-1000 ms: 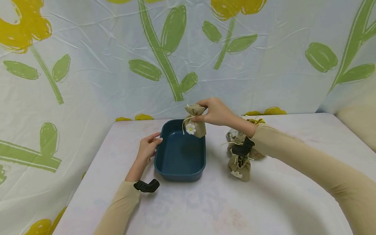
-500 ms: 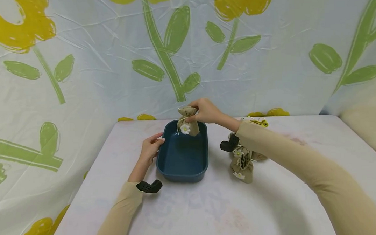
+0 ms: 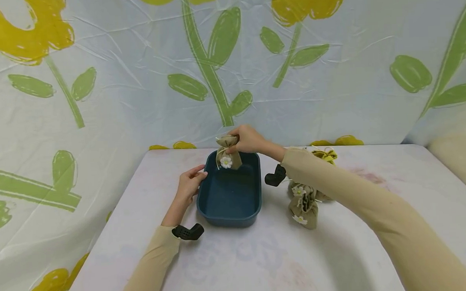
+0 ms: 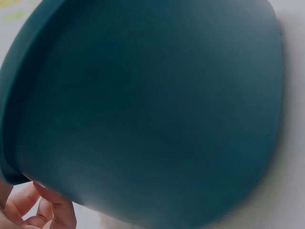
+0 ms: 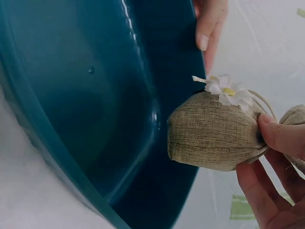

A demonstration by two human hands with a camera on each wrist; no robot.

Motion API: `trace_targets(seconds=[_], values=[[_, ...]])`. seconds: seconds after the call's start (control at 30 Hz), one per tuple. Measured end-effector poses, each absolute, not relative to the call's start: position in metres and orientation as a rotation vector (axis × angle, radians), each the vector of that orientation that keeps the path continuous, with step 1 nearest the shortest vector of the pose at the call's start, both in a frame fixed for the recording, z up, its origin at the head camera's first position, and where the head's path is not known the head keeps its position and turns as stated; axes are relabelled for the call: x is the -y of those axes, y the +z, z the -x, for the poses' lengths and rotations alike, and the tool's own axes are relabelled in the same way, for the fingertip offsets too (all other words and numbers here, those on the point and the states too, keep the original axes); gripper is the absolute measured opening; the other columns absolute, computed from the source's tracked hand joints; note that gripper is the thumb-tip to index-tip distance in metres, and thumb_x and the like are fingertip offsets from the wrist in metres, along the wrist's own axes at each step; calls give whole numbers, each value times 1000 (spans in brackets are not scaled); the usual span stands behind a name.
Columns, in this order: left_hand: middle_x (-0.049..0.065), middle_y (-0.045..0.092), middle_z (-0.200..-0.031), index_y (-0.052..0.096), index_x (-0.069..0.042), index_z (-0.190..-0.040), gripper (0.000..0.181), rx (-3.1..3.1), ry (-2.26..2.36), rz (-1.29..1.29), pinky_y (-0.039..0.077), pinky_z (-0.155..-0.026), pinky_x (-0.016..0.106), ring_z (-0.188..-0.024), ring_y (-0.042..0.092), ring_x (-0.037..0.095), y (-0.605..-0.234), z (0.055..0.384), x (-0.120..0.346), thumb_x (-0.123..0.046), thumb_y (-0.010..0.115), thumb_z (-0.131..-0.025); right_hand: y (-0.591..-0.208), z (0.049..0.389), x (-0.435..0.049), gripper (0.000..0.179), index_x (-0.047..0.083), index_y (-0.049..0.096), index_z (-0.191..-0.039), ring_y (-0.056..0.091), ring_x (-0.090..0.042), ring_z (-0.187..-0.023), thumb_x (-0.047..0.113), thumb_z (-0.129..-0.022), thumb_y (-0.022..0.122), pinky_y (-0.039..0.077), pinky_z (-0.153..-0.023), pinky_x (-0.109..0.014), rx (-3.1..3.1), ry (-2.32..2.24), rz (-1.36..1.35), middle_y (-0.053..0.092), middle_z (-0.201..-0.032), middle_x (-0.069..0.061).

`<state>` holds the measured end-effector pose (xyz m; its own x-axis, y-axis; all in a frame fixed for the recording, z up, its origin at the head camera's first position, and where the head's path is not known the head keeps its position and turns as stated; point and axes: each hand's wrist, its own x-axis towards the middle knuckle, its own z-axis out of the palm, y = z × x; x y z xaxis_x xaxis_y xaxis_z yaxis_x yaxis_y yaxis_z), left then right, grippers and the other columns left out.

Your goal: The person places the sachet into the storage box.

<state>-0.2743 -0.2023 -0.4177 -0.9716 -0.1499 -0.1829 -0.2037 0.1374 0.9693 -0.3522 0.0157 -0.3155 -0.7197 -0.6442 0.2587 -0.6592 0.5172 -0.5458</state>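
One beige cloth pouch (image 5: 209,131) hangs from my right hand (image 3: 250,140), whose thumb and fingers pinch it at the gathered neck, so the ruffled top pokes up above my grip and the plump bottom hangs under it. A white flower (image 5: 231,93) with a yellow middle sits on the pouch, near my thumb tip. Below these fingers is the blue tub (image 3: 229,195), resting on the pale counter (image 3: 223,272); the pouch is over its far end, and I cannot tell whether cloth and tub touch. My left hand (image 3: 188,186) holds the tub by the rim at its left side, fingers bent against the outer wall, nearer to me than the pouch and to its left. The other pouches (image 3: 308,218) huddle well to the right of the tub, closer to me than my right fingers and partly hidden under my beige right sleeve (image 3: 348,188); two white flowers (image 3: 300,220) show among them. Something yellow (image 3: 327,155) peeks out beyond that sleeve, to the right of my right fingers. A black device (image 3: 188,232) sits at my left wrist, behind the fingers, and a second device (image 3: 274,177) at my right. Ahead of my fingers, past the counter's far edge, hangs a cloth backdrop (image 3: 138,115) printed with yellow flowers and green leaves.
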Motion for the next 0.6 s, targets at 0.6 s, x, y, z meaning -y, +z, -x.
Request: trace_targets(seconds=[0.6], values=[[-1,61,-92,62,-16,-129,37,-2308,2034,382,42,-53,22,-70,52,7,-418,275,202,-18,64,-92,-339,365,3,22,-2,72,-91,38,-8,-52,9,-74,81,32,-54,-23,2752,918,-1287,60,-63,-6]])
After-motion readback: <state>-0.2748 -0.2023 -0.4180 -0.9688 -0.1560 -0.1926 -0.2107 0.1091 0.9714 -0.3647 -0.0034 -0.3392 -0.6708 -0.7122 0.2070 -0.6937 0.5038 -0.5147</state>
